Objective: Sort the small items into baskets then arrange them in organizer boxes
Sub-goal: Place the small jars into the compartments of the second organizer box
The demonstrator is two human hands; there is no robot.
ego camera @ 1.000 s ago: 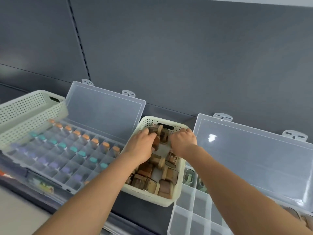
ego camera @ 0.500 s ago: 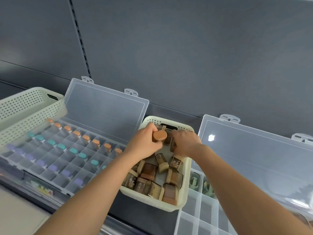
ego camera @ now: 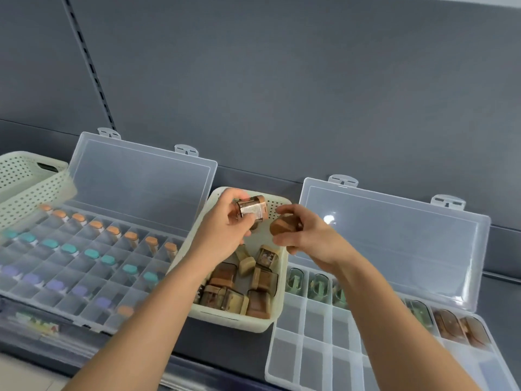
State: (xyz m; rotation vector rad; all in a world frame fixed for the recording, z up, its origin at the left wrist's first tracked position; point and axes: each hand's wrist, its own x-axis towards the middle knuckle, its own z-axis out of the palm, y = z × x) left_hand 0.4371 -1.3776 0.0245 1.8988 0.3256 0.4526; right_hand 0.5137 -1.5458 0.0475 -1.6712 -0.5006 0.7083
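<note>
A cream perforated basket [ego camera: 277, 303] in the middle holds several small brown and tan capped jars [ego camera: 242, 286]. Above its far end my left hand [ego camera: 225, 232] grips a small clear jar with a brown cap [ego camera: 251, 211], lifted clear of the pile. My right hand [ego camera: 304, 235] holds a brown-capped piece [ego camera: 282, 226] just right of it. An open clear organizer box [ego camera: 304, 345] on the right has green and brown jars [ego camera: 456, 324] in its back row. Another open organizer [ego camera: 45, 294] on the left holds rows of orange, teal and purple capped jars.
A second cream basket [ego camera: 25, 187] stands tilted at the far left over the left organizer. Both organizer lids [ego camera: 141, 179] lean back against the grey shelf wall [ego camera: 282, 80]. The shelf's front edge runs along the bottom left.
Both hands have risen out of the basket, each with a small brown-capped item. The view has shifted so the right organizer shows more.
</note>
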